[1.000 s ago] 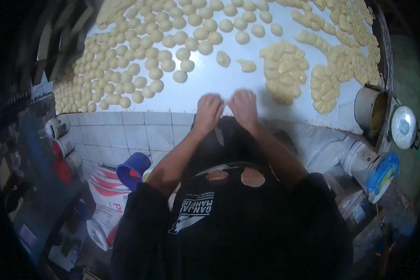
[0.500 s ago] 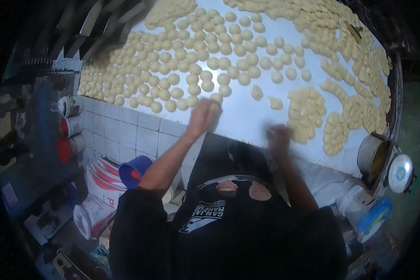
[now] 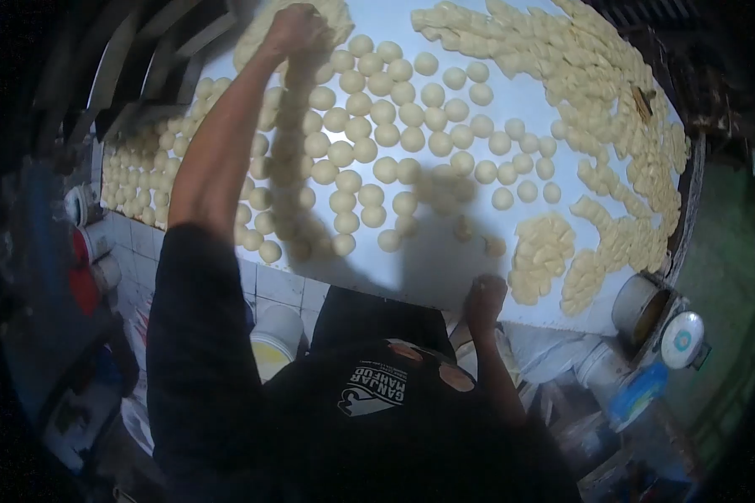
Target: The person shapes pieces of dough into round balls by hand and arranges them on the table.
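Note:
My left hand [image 3: 297, 30] is stretched to the far left of the table, its fingers curled down onto a large flat mass of pale dough [image 3: 252, 35]. My right hand [image 3: 485, 300] is closed at the table's near edge; whether anything is inside it is hidden. Close to it lie two small loose dough pieces [image 3: 494, 246] and a cut-up dough slab [image 3: 542, 256]. Many round dough balls [image 3: 357, 129] sit in rough rows over the left and middle of the white tabletop [image 3: 428, 281].
Long strips of cut dough [image 3: 554, 63] cover the table's right side, with a brown object [image 3: 643, 102] lying on them. A metal pot [image 3: 637, 308] and a round lid [image 3: 682, 339] stand at the right corner. Below the near edge is a white bucket [image 3: 278, 329].
My left hand has moved from a dough ball near the front edge to the dough mass at the far left. My right hand stays near the edge. The view has shifted forward.

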{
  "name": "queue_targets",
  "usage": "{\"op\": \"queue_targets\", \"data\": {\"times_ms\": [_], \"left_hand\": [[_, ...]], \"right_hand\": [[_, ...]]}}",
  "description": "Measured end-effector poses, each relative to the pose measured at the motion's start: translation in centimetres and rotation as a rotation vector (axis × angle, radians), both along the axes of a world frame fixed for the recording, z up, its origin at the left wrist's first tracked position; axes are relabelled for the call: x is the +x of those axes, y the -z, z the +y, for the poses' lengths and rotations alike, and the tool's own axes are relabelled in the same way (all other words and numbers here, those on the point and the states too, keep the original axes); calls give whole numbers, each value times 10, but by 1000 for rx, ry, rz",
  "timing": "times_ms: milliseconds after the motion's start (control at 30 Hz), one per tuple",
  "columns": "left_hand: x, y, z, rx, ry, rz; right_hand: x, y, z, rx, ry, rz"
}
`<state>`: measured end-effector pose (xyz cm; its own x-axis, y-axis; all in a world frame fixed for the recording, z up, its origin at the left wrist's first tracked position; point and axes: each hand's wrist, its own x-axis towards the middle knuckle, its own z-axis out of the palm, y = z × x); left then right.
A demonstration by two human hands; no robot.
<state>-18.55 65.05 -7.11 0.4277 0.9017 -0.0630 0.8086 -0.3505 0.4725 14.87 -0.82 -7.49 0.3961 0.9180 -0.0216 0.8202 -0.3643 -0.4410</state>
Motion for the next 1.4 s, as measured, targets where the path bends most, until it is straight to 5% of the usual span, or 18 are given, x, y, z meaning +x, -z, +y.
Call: {"op": "queue_targets", "data": {"times_ms": [33,133,200,267,367,400,433,467,533,633,733,833,933,967,1067,1133,1267,1400], "left_hand": [[15,-56,-45,-242,-95,-376],[38,-161,-184,-400,-97,-661],[60,-158,-304,-295,28,-670],[86,-118,-414,-313,230,-439],[112,-26,-545,-224,455,-384],[112,-5,-567,-201,512,-318],[108,-1,-577,-204,531,-307],[101,0,-584,-159,567,-199],[95,1,-566,35,615,-134],[115,26,-534,253,578,-18],[193,-1,-559,102,126,-135],[151,18,-610,99,392,-292],[109,22,-560,187,553,-307],[115,31,-547,195,448,-78],[193,20,-549,227,39,-241],[179,25,-584,16,220,-220],[102,36,-551,60,664,-392],[147,12,-518,110,383,-183]], "right_hand": [[0,-5,0,7,19,67],[-6,-8,-20,-28,143,235],[-6,-19,-20,-15,-399,189],[-4,4,-21,60,-308,325],[14,24,23,135,-564,-160],[0,20,46,189,-357,-30],[-14,13,48,225,-149,99],[-23,15,33,75,-246,65],[-11,-5,-7,233,-513,152],[39,30,-21,228,-550,-35],[19,11,30,206,-241,-100],[8,22,-11,298,-397,-2],[56,9,-28,280,-552,114],[58,24,-16,239,-545,-17],[18,12,20,275,-151,25],[4,12,-13,226,-250,105],[44,15,-49,141,-358,213],[72,-41,78,55,-425,219]]}}
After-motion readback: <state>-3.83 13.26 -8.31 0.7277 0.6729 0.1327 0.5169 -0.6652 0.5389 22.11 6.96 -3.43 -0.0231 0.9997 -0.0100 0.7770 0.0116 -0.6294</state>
